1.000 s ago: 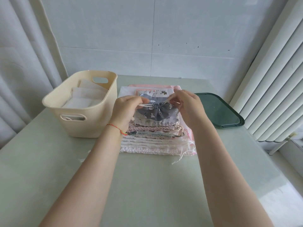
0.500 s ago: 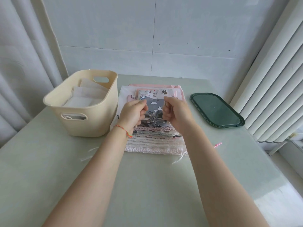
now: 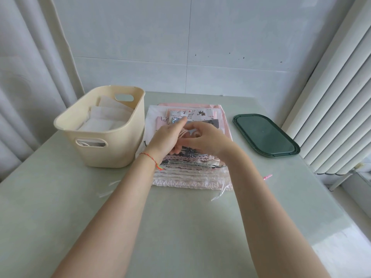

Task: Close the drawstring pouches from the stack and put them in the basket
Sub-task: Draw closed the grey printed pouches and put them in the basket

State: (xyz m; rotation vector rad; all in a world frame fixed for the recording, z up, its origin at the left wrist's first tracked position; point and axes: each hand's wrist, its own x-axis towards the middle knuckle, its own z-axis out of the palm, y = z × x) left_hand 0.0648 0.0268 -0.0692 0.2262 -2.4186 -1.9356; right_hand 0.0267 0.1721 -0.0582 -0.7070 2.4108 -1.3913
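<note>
Both hands, left hand and right hand, pinch cord at centre frame; grey pouch cinched; next, basket.

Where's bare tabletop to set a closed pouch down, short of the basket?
Free: the pale green tabletop nearest the camera, between the forearms, and the strip between the stack of fabric drawstring pouches and the dark green oval tray. Crowded: the gap between the cream plastic basket and the stack, where the left hand works.
</note>
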